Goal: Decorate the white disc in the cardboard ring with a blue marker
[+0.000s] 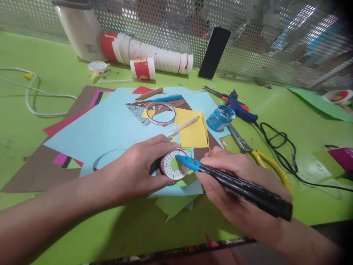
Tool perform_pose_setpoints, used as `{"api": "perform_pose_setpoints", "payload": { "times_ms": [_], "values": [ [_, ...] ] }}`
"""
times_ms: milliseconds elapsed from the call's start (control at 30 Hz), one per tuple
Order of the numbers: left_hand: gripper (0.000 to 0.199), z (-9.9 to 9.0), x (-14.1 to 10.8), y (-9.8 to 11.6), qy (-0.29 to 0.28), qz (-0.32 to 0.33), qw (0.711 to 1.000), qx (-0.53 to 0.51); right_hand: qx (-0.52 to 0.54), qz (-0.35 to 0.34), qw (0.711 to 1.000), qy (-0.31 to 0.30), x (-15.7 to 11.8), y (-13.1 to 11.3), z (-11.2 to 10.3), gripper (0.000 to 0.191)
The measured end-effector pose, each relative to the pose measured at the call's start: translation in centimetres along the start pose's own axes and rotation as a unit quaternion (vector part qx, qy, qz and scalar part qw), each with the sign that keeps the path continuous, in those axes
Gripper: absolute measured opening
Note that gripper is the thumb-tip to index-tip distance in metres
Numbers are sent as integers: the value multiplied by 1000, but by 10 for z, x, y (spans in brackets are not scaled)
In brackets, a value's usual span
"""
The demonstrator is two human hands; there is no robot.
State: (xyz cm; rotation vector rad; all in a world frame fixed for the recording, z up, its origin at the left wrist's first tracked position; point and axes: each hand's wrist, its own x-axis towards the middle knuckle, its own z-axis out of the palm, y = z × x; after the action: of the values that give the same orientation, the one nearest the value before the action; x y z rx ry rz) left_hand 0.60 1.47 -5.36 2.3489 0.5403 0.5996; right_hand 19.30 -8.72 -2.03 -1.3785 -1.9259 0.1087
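Note:
My left hand (143, 162) is wrapped round a small round piece (167, 170), whose white ring-shaped face is turned up toward me. Blue dots and dark dividing lines mark the ring, and green shows through its middle. In my right hand (234, 180) is a black marker (248, 191) with a blue front end, held slanted. Its tip meets or hovers just over the ring's upper right part; contact cannot be told. Beneath both hands lie light blue paper (91, 129) and yellow paper (193, 132).
A blue paint jar (220, 118), yellow-handled scissors (259, 158) and a blue glue gun (239, 108) with a black cord lie at right. Stacked paper cups (154, 55), a white container (82, 33) and a phone (214, 53) stand or lie along the mesh screen.

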Motion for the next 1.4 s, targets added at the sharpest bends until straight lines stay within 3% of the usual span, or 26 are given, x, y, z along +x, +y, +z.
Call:
{"api": "perform_pose_setpoints", "payload": {
  "times_ms": [267, 333, 467, 633, 767, 967, 1167, 1400],
  "values": [
    [32, 0, 0, 1, -8, 4, 1000, 6, 15, -12, 998, 62, -5, -1, 2, 10],
    [33, 0, -1, 1, -14, 9, 1000, 9, 9, -1, 1000, 26, -2, 0, -1, 5],
    [34, -1, -1, 2, -15, 11, 1000, 16, -30, 0, 995, -96, 7, 0, -7, 29],
    [33, -2, -1, 4, -24, 4, 1000, 11, -24, -8, 994, -102, 9, 4, -15, 30],
    [35, -3, -1, 5, -22, -8, 1000, 2, 40, -15, 998, -55, 3, 7, -17, 23],
    [36, -3, -1, 4, -23, -20, 1000, -5, 55, 14, 984, 171, -8, 4, 3, 3],
    [38, -2, -1, 3, -23, -16, 1000, -8, 49, -36, 988, 139, -5, 3, 4, 15],
    [37, -2, 0, 3, -19, -15, 1000, -9, 61, -24, 989, 130, -6, 4, 6, 13]
  ]
}}
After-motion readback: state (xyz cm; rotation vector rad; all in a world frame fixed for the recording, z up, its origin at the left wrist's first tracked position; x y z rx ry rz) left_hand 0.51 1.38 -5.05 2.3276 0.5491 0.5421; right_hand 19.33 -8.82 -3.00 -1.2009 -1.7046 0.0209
